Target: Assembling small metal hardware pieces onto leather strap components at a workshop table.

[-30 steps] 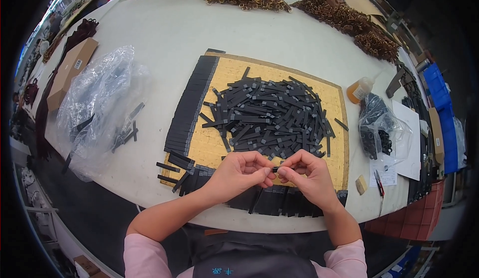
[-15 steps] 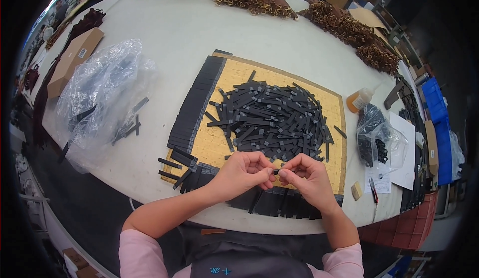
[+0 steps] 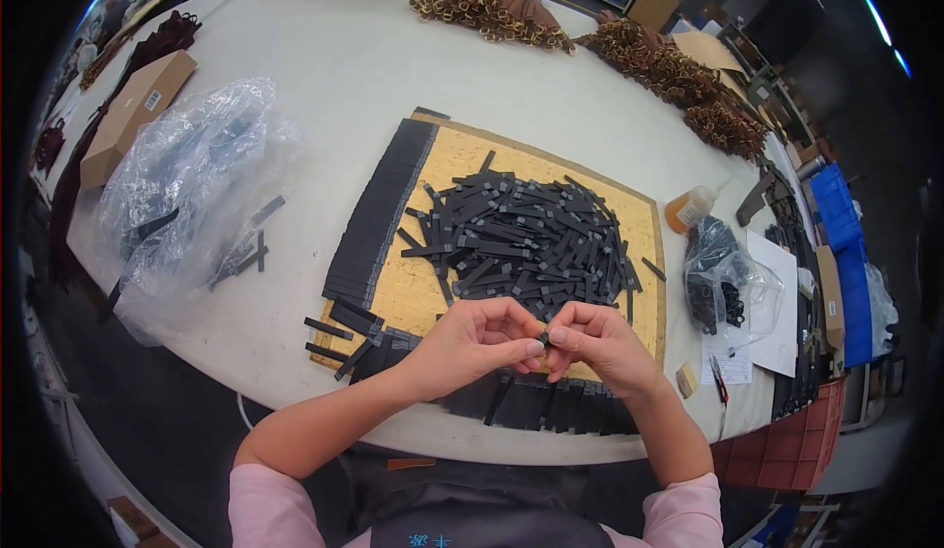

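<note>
My left hand (image 3: 484, 342) and my right hand (image 3: 612, 353) meet fingertip to fingertip over the near part of a yellow board (image 3: 462, 150). Thumbs and forefingers of both are pinched on a small black strip (image 3: 545, 338), mostly hidden by the fingers. Just beyond them lies a heaped pile of short black strips (image 3: 521, 238), many with a greyish end. More black strips (image 3: 379, 219) are laid side by side along the board's left edge. Another row (image 3: 551, 405) runs along the near edge beneath my wrists, and a few strips (image 3: 359, 327) lie crossed at the near left corner.
To the left are a clear plastic bag (image 3: 187, 194) and a cardboard box (image 3: 138, 120). Right of the board stand a bottle of amber liquid (image 3: 688, 209), a bag of black parts (image 3: 723, 273), a yellowish block (image 3: 685, 379) and a red-handled cutter (image 3: 719, 381). Brown strap bundles (image 3: 492, 12) lie at the back.
My fingertips have drawn closer together, and the black strip between them shows less. The whole view has shifted slightly, so the table items sit a little further left.
</note>
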A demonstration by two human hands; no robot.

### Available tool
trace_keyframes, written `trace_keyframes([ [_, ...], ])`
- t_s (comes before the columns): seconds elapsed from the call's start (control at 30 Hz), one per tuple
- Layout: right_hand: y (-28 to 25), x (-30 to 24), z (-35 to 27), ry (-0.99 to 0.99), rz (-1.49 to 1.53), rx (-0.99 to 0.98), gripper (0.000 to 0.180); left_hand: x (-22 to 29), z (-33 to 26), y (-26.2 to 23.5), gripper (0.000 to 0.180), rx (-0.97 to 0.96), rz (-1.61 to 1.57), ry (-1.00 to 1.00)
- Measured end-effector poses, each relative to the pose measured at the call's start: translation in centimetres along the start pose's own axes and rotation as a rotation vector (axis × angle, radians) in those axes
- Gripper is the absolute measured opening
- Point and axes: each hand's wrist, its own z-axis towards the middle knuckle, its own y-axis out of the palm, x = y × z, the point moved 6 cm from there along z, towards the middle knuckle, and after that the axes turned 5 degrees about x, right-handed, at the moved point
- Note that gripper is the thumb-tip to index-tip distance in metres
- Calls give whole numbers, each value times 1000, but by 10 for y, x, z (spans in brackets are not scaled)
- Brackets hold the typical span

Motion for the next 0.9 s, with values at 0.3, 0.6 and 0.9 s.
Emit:
trace_keyframes([
  [0.3,33,-4,-5,-161,-249,86,22,15,-8,-14,14,182,-30,150],
  [0.6,37,-19,-4,-269,-420,122,15,14,-3,-17,13,190,-5,136],
  [0.9,34,-6,-1,-267,-443,122,19,5,-3,-17,13,162,6,73],
])
